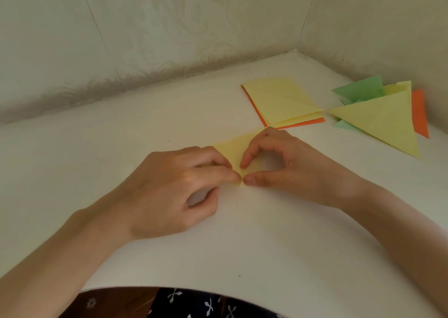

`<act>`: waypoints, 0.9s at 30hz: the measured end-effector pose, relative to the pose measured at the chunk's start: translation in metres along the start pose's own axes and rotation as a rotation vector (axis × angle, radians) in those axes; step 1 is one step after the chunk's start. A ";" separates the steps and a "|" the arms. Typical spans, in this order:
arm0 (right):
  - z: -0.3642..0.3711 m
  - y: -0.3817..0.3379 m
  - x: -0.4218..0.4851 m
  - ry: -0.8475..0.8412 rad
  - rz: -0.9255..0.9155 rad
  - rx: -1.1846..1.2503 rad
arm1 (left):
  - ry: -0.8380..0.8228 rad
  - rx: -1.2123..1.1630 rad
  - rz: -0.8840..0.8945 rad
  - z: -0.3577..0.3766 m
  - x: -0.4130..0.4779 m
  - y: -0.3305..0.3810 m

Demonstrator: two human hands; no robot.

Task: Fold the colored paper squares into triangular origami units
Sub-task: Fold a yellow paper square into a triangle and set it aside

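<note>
A yellow paper piece (236,149) lies folded on the white table (121,148) between my hands, most of it covered by fingers. My left hand (177,186) pinches its near corner with curled fingertips. My right hand (286,165) arches over the sheet, its thumb tip and index fingertip pressing down on it right beside my left fingertips. A stack of yellow and orange paper squares (281,99) lies beyond my right hand. A pile of finished triangles (385,116) in yellow, green and orange lies at the far right.
Walls close the table off at the back and on the right, meeting in a corner (297,49). The triangle pile sits close to the right wall. The table's near edge (218,291) curves in front of my body.
</note>
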State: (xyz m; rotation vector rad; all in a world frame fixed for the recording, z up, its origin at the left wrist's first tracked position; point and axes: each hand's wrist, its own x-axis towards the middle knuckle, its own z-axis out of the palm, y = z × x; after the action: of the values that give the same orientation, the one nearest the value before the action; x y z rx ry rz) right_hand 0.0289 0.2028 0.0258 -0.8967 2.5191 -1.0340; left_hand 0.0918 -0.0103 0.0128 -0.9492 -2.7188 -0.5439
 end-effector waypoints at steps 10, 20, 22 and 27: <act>-0.003 0.000 -0.001 -0.035 0.043 0.048 | -0.098 -0.001 0.014 0.001 -0.003 0.000; 0.002 -0.001 -0.001 -0.061 0.020 -0.089 | -0.065 0.066 0.022 0.001 0.000 0.000; 0.002 -0.002 -0.001 -0.055 0.019 -0.098 | -0.075 0.083 0.022 0.001 0.001 0.001; 0.002 -0.003 -0.001 -0.056 0.015 -0.114 | -0.102 0.163 0.039 0.002 0.000 0.003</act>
State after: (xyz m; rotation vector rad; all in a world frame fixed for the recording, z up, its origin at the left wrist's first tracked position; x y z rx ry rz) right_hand 0.0321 0.2013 0.0263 -0.9223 2.5552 -0.8563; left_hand 0.0940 -0.0070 0.0116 -1.0097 -2.7761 -0.2685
